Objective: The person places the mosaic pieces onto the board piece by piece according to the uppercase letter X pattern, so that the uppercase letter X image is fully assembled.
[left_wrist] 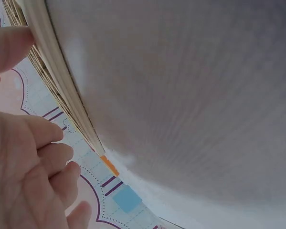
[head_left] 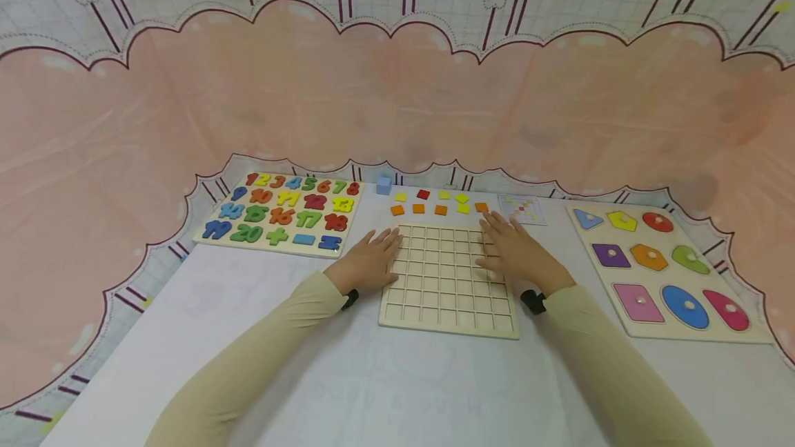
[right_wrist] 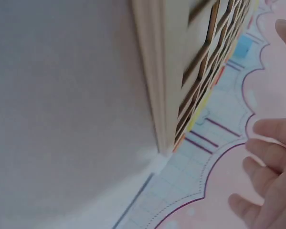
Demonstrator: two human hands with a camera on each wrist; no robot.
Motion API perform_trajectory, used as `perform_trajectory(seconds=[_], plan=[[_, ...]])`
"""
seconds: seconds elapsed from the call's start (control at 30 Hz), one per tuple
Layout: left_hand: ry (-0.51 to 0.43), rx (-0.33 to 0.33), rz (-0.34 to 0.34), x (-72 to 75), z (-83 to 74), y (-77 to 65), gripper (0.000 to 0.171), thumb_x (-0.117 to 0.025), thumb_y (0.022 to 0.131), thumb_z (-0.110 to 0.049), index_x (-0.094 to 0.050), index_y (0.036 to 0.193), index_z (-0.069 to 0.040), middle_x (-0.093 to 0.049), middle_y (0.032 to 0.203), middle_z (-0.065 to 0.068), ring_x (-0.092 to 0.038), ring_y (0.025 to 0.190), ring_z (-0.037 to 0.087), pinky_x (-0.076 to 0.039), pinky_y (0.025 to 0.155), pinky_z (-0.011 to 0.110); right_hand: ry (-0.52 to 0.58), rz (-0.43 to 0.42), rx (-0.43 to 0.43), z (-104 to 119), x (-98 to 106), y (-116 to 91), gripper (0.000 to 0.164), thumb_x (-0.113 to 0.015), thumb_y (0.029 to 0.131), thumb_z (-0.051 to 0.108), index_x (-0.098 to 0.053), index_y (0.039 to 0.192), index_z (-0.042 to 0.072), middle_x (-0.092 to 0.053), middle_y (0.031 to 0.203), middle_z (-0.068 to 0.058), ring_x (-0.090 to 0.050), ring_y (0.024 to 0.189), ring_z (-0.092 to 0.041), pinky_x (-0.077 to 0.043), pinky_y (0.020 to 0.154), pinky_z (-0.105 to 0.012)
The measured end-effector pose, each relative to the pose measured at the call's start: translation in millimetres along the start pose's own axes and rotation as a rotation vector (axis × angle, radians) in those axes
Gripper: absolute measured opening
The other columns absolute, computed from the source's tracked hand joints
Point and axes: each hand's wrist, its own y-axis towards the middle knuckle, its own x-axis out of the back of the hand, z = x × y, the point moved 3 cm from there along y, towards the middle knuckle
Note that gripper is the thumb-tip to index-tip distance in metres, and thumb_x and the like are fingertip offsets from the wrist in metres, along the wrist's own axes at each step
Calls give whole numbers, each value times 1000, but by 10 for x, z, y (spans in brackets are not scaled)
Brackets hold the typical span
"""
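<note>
A pale wooden grid board [head_left: 447,288] with square cells lies flat on the white table between both hands. My left hand [head_left: 366,261] is at its left edge, fingers stretched forward; in the left wrist view the thumb [left_wrist: 11,50] meets the board's side. Over the right part of the board is my right hand [head_left: 518,250], fingers spread and loosely straight, holding nothing. Beyond the board lie small square tiles: several orange ones [head_left: 419,209], several yellow ones [head_left: 444,194] and a red one [head_left: 423,194]. One orange tile [head_left: 481,207] sits right by the right fingertips.
At the left lies a number puzzle board [head_left: 292,249] with coloured pieces. A shape puzzle board [head_left: 683,332] with knobbed pieces is at the right. Behind the grid board are a blue cube [head_left: 384,185] and a small pattern card [head_left: 522,210]. A printed curtain [head_left: 397,102] borders the table's back.
</note>
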Motion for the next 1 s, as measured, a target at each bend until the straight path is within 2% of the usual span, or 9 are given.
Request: perform_trajectory(seconds=[0.13, 0.3, 0.37, 0.5, 0.6, 0.8, 1.0], plan=[[-3, 1, 1, 8, -3, -12, 78, -50, 94, -44, -13, 151, -6, -10, 160, 8, -8, 148, 23, -8, 122, 43, 61, -29, 18, -69, 60, 98, 80, -61, 88, 42, -28, 146, -1, -20, 155, -23, -18, 143, -39, -16, 117, -55], [0, -2, 7, 29, -25, -29, 75, -49, 95, -43, -15, 151, -6, -11, 159, 8, -9, 148, 22, -9, 122, 43, 269, -58, -8, -153, 118, 231, 72, -65, 87, 33, -34, 145, 2, -25, 153, -21, -26, 139, -41, -27, 111, -58], [15, -2, 10, 27, -27, -30, 75, -47, 95, -44, -15, 151, -7, -11, 159, 8, -9, 148, 22, -9, 122, 42, 347, -77, -12, -183, 135, 292, 70, -66, 87, 30, -36, 144, 2, -32, 151, -20, -30, 138, -40, -29, 111, -57], [33, -4, 24, 25, -22, -31, 74, -46, 96, -44, -15, 151, -6, -12, 159, 7, -10, 148, 22, -10, 122, 42, 455, -107, -11, -220, 157, 429, 64, -66, 87, 28, -42, 141, 3, -44, 143, -21, -39, 132, -41, -34, 107, -57], [37, -8, 36, 17, -13, -24, 72, -45, 96, -43, -16, 151, -6, -14, 159, 7, -12, 148, 22, -11, 122, 41, 511, -120, -27, -238, 173, 535, 61, -67, 87, 27, -45, 139, 4, -47, 140, -22, -44, 128, -43, -38, 104, -57], [7, -17, 93, 4, -10, 22, 72, -44, 96, -43, -16, 151, -6, -14, 159, 8, -13, 147, 21, -12, 122, 39, 650, -150, -45, -291, 187, 735, 52, -68, 85, 13, -51, 130, -4, -54, 131, -25, -51, 121, -41, -42, 103, -51], [-29, -2, 163, 45, -30, 30, 73, -48, 95, -41, -15, 151, -6, -13, 159, 8, -14, 147, 22, -12, 122, 38, 792, -186, -83, -388, 112, 898, 44, -66, 85, 3, -53, 126, -9, -57, 124, -29, -56, 115, -39, -45, 101, -48]])
